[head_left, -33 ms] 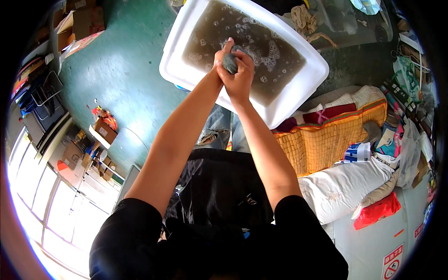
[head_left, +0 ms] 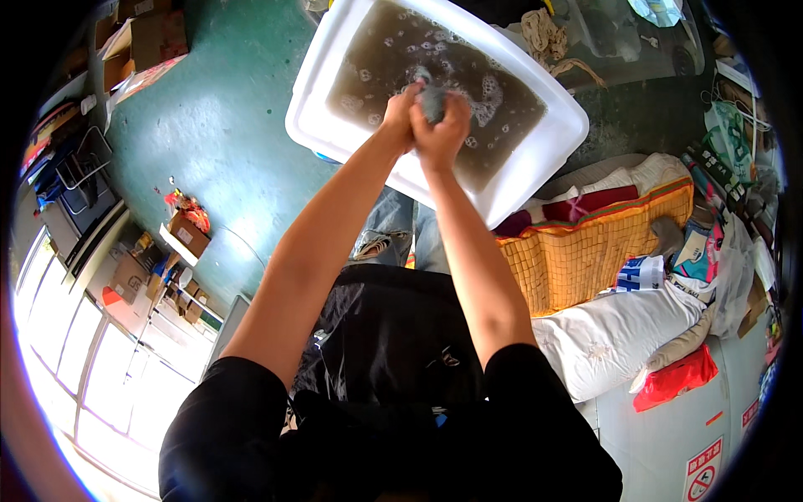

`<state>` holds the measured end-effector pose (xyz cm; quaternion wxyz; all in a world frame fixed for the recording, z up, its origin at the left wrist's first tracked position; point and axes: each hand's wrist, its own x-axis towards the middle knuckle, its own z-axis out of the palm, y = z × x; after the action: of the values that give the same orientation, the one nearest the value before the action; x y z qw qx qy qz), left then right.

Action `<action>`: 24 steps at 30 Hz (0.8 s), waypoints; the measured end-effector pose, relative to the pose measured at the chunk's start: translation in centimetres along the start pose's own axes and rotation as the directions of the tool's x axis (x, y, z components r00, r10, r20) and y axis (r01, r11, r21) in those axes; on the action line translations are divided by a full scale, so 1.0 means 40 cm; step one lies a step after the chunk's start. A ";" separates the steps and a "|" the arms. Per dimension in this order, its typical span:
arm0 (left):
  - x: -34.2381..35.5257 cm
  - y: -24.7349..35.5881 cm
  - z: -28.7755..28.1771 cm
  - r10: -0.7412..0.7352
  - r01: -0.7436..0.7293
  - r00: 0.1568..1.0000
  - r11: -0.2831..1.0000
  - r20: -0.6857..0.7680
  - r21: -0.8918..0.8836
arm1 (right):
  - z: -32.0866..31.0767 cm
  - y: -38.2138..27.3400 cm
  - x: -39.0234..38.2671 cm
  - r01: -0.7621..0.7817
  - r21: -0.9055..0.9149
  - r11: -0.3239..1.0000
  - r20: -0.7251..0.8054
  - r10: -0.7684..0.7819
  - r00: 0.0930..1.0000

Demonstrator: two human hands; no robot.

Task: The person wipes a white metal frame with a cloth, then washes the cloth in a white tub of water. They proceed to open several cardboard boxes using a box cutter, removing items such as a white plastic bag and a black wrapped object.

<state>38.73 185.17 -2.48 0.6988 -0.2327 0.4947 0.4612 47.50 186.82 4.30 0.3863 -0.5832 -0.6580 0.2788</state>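
My left hand (head_left: 401, 112) and my right hand (head_left: 445, 134) are close together over a white plastic tub (head_left: 552, 138). Between them is a wet, dark grey bundle that looks like a cloth (head_left: 432, 104), bunched up and gripped from both sides. Both sets of fingers are closed around it, though motion blurs them a little. Murky brown water (head_left: 514, 109) with patches of foam fills much of the tub, just below the hands.
Right of the tub lies a woven orange mat (head_left: 552, 268), beside a white stuffed sack (head_left: 619, 335) and a red bag (head_left: 677, 381). A beige rag (head_left: 544, 35) is beyond the tub's far right side. Cardboard boxes (head_left: 159, 42) stand at far left on the green floor (head_left: 226, 109).
My right hand and the grey cloth have shifted slightly to the right. The cloth sits a little farther away, and the hands look more blurred.
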 end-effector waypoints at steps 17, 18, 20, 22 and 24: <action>-0.104 0.101 -0.005 0.651 -0.302 0.743 0.119 0.155 0.946 | -0.139 0.316 0.035 -0.480 -0.340 0.808 0.287 0.576 0.766; -0.103 0.079 0.010 0.607 -0.259 0.777 0.069 0.165 0.963 | -0.117 0.335 0.014 -0.464 -0.390 0.795 0.255 0.578 0.775; -0.071 0.051 -0.001 0.525 -0.117 0.845 0.000 0.099 0.993 | -0.111 0.340 -0.013 -0.376 -0.409 0.832 0.367 0.527 0.767; -0.046 0.055 -0.025 0.455 0.009 0.890 -0.043 0.012 0.999 | -0.115 0.328 0.001 -0.356 -0.504 0.787 0.399 0.578 0.711; -0.029 0.059 -0.035 0.465 0.088 0.885 -0.111 -0.027 0.990 | -0.122 0.350 0.034 -0.480 -0.530 0.699 0.369 0.700 0.611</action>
<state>35.91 184.68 -1.68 0.4552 0.3473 0.8198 -0.0074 59.27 190.06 -4.20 -0.0552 -0.7278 -0.5442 0.4137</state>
